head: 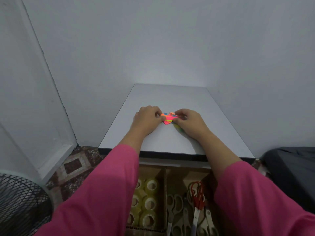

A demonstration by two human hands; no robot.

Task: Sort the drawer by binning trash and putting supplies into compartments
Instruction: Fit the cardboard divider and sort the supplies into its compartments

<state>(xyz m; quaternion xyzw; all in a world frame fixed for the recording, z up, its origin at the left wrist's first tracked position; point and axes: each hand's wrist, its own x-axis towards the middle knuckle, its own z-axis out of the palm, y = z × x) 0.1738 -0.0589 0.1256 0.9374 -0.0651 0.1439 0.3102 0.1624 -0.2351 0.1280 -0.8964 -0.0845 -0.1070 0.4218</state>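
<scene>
Both hands pinch paper scraps.

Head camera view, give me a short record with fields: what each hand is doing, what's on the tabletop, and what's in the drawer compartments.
left hand: fingers curled on the colored paper pieces
right hand: fingers curled on the same pile
tabletop: white table, pile between the hands
drawer left compartment: tape rolls
drawer right compartment: scissors, one pair with red handles
beside table: black mesh bin on the left
</scene>
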